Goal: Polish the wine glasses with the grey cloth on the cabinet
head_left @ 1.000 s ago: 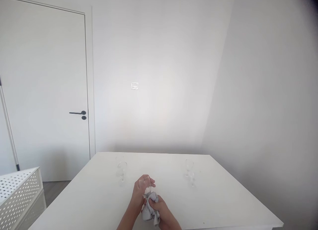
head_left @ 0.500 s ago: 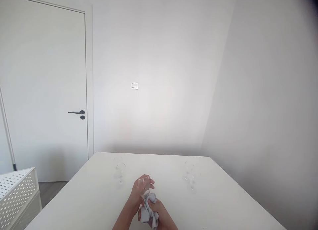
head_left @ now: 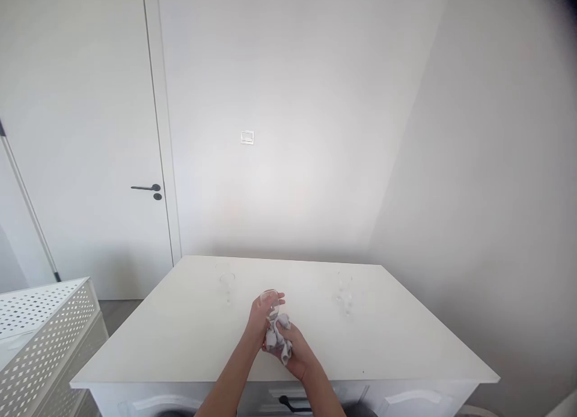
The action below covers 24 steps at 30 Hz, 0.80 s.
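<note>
- A person's two bare hands meet over the near middle part of a white table (head_left: pixel 171 345), both forearms reaching in from the near edge.
- The left hand (head_left: pixel 258 316) holds a clear drinking glass (head_left: pixel 272 306); its grip is curved around the bowl, with fingertips showing past the far right side.
- The drinking glass is above the near middle of the table, its rim facing up and away; its lower part is hidden by cloth and fingers.
- The right hand (head_left: pixel 297 346) has its grip closed on a crumpled pale grey cloth (head_left: pixel 278 337), the thumb pressing on top. The cloth is bunched against the lower end of the drinking glass.
- Far left on the table is clear glassware (head_left: pixel 228 277), one round rim easy to see and another outline very faint.
- Far right is more see-through glassware (head_left: pixel 345 297), too faint to count.
- Below the near edge, a drawer front carries a black handle (head_left: pixel 293 405), partly covered by the right forearm.
- At left, near the table, is a white crate (head_left: pixel 49 351) with small holes.
- Behind are a pale door (head_left: pixel 90 116) with a dark lever (head_left: pixel 145 187), and a wall switch (head_left: pixel 247 137).
</note>
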Motion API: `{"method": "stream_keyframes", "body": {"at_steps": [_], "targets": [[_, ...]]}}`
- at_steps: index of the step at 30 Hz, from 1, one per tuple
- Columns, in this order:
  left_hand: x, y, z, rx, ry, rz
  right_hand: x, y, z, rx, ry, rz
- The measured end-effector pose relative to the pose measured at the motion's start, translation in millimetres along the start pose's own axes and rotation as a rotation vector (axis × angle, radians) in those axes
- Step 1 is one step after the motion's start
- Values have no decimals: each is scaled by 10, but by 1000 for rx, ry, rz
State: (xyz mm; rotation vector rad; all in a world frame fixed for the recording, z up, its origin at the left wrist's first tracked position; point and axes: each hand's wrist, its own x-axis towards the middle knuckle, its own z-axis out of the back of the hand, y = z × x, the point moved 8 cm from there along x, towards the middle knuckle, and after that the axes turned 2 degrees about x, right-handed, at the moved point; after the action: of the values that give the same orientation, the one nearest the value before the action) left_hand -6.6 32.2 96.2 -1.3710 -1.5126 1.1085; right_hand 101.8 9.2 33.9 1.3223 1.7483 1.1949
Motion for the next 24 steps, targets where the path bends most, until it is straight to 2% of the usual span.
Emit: {"method": "stream_keyframes", "body": {"at_steps": [4,6,8,10,11,13,15,17,19,21,23,24], "targets": [[-127,-300,-52,286,-52,-319,-31,325,56,-447,-107,303],[-177,-396,-89,313,-56,-377,-53,378,98,-457,-194,352],[-195,-454,-54,235,-104,-379,-95,380,206,-306,-368,326],[-213,-490,29,94,-184,-384,-160,334,284,-57,-530,257],[-228,-496,64,31,-216,-389,-168,301,256,70,-531,207],[-269,-499,84,-46,-228,-404,-134,272,66,263,-371,115],[-319,-499,19,-46,-158,-422,-116,271,-122,403,-216,55],[-375,-503,-101,-4,-47,-445,-121,220,-198,478,-206,-5],[-418,-490,-175,8,-24,-438,-151,149,-186,445,-309,-35],[-440,-421,-111,-75,-192,-349,-225,206,-127,260,-466,80],[-490,-300,-21,-218,-407,-212,-357,455,-138,-9,-574,361],[-514,-262,-10,-271,-460,-169,-432,592,-184,-124,-593,506]]}}
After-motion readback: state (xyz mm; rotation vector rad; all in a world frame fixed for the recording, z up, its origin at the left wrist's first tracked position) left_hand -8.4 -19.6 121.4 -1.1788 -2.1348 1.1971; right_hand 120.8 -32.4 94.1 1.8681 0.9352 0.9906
